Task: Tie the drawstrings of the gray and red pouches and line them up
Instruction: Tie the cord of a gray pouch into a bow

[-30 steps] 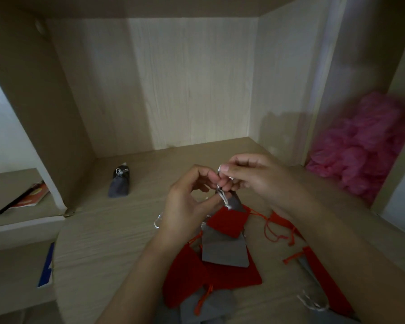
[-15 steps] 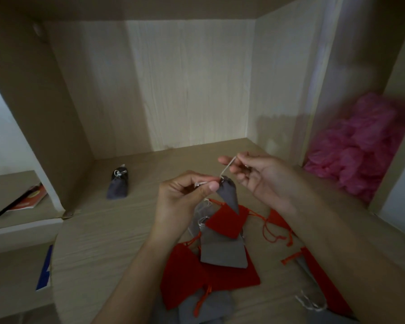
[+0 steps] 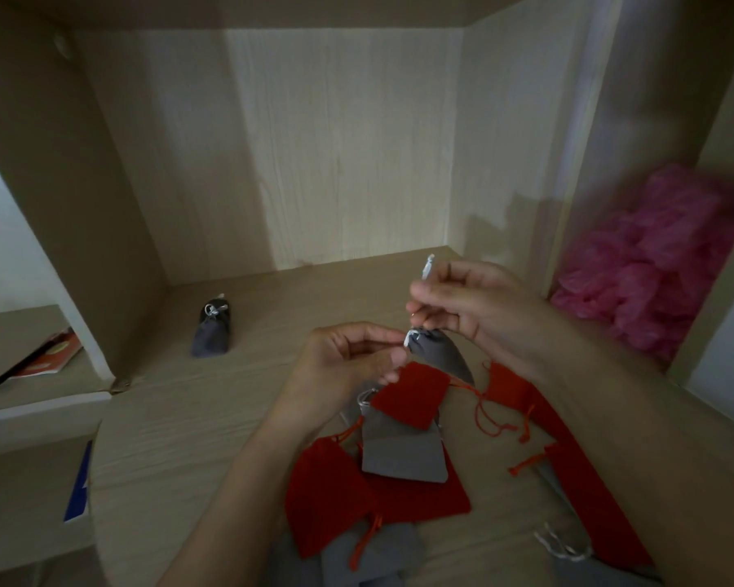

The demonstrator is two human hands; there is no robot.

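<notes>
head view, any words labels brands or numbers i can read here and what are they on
No text here can be read.
red booklet at far left: a pale mark on its cover, too blurred to read.
blue card at lower left: too small and blurred to read.
held gray pouch, its white drawstring and the red pouches: no print shows.

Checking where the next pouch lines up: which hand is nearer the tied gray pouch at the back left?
Left. The left hand is right of the tied gray pouch, clear of it; the right hand is farther right, pinching a white drawstring.
</notes>
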